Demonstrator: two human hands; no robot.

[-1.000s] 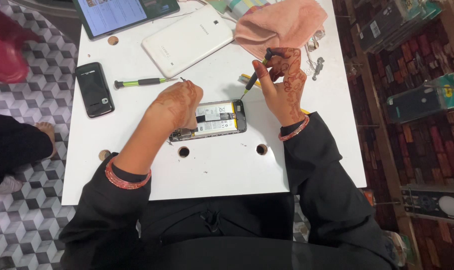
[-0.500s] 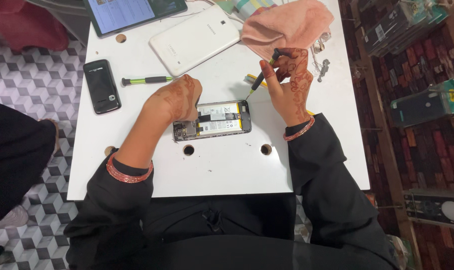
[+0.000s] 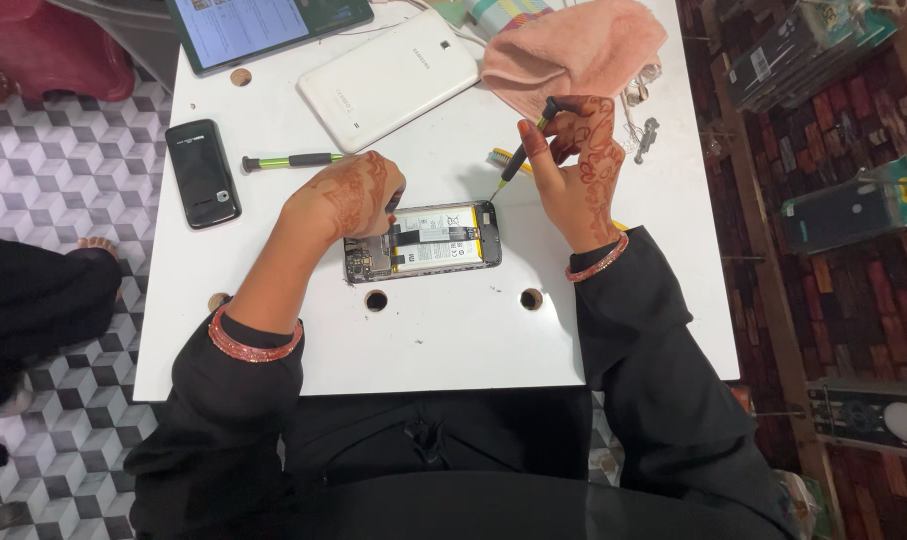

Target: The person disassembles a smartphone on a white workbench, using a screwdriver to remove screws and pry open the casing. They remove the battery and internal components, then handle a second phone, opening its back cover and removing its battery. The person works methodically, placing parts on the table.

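Right hand (image 3: 573, 170) apparently tips screwdriver (image 3: 521, 152) into opened phone (image 3: 423, 242), left hand (image 3: 348, 195) steadying.

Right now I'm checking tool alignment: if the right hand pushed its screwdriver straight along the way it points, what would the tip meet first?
The right hand aims the screwdriver down-left; its tip would probably meet the top right corner of the opened phone, though height above it is unclear.

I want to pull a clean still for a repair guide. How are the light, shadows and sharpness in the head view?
Head view: even, soft light; the white table is bright but not blown out. The right hand and screwdriver cast only a faint shadow by the opened phone. The left hand looks sharp; small parts inside the phone are too fine to resolve. Edges bend slightly.
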